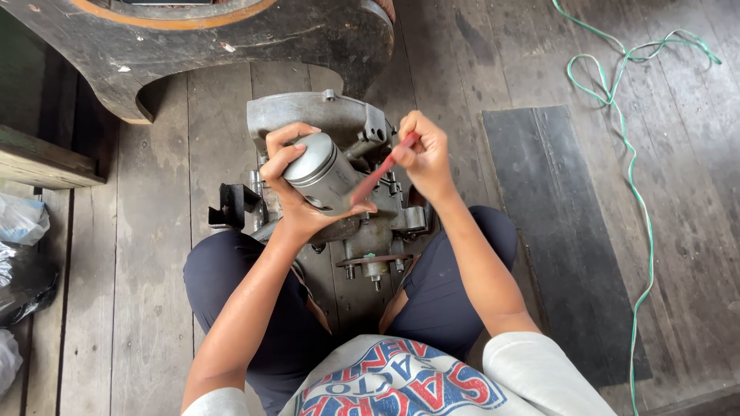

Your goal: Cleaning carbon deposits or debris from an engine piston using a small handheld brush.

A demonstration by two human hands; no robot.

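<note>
Left hand [297,192] grips the piston [322,173] above the engine case [308,115] on the floor; right hand [424,154] pinches a red stick [381,173] against its skirt, scraping; next calls for turning the piston.

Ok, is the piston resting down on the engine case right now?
No, the left hand holds the piston lifted above the engine case, while the right hand holds a red tool against it.

The person wears a white T-shirt [432,377] with short sleeves and big red and blue letters printed on the chest. The trousers [439,300] are dark navy. Both forearms are bare, and both hands wear no gloves.
</note>
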